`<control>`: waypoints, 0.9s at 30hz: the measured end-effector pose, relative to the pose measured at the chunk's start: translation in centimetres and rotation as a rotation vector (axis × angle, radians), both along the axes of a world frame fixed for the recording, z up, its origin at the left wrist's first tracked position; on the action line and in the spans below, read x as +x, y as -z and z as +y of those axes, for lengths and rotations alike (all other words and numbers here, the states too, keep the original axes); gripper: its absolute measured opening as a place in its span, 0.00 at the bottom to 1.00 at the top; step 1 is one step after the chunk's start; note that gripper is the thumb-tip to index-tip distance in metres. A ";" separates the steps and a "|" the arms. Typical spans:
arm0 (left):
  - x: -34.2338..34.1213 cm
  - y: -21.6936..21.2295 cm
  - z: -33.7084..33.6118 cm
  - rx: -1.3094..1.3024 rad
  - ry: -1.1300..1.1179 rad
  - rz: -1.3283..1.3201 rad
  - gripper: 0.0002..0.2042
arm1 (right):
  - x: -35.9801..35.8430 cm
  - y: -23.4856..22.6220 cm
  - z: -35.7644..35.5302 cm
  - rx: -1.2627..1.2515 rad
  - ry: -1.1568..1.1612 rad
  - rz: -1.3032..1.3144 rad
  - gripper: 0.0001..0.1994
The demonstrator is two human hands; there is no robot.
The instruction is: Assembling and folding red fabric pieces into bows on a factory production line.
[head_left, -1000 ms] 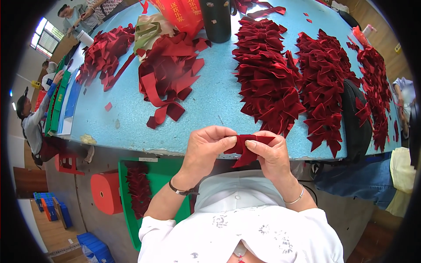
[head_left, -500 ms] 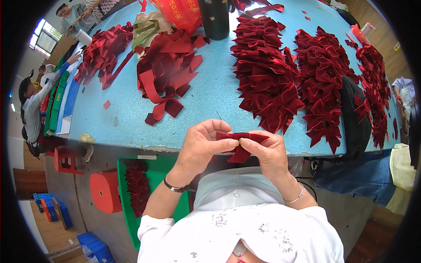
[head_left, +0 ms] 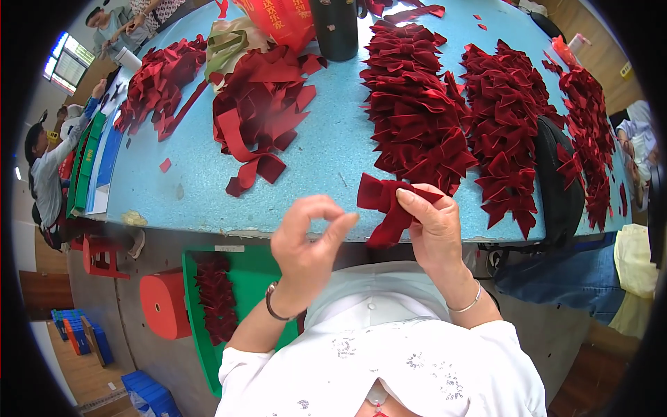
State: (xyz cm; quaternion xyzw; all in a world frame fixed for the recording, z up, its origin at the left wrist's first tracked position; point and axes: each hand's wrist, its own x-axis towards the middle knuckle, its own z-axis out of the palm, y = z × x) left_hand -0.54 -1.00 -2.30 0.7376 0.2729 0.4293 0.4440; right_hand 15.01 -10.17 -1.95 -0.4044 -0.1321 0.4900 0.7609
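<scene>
Between the thumb and fingers of my right hand (head_left: 436, 226) is a dark red velvet bow (head_left: 390, 208), raised just in front of the table edge, its loop and tails to the left of my thumb. My left hand (head_left: 306, 240) is apart from the bow, to its left. Its thumb and forefinger curl into a ring with the tips close together; motion blurs them, and anything thin between them does not show. Beyond my hands lies a long heap of finished red bows (head_left: 417, 104). A thin needle-like piece (head_left: 342, 179) is on the tabletop.
Loose red ribbon strips (head_left: 257, 111) lie on the blue table (head_left: 187, 187), near a dark bottle (head_left: 335, 31) and a red bag (head_left: 281, 21). More bows (head_left: 504, 132) and a black pouch (head_left: 559, 187) are at right. A green tray (head_left: 260, 267) stands below left. Other people sit around.
My left hand has let go of the bow and moved down and left. My right hand now holds the bow alone, turned and slightly raised.
</scene>
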 end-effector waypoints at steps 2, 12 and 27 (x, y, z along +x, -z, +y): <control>0.0 0.8 -1.1 0.171 0.057 0.032 0.10 | 0.2 0.5 0.4 0.003 0.065 -0.007 0.06; 2.2 2.2 -4.7 -0.263 0.128 -0.093 0.13 | -0.6 -0.7 0.7 0.034 0.107 -0.004 0.06; 1.2 1.0 -5.0 -0.480 0.208 -0.041 0.09 | -0.2 0.1 1.2 0.047 0.163 -0.065 0.05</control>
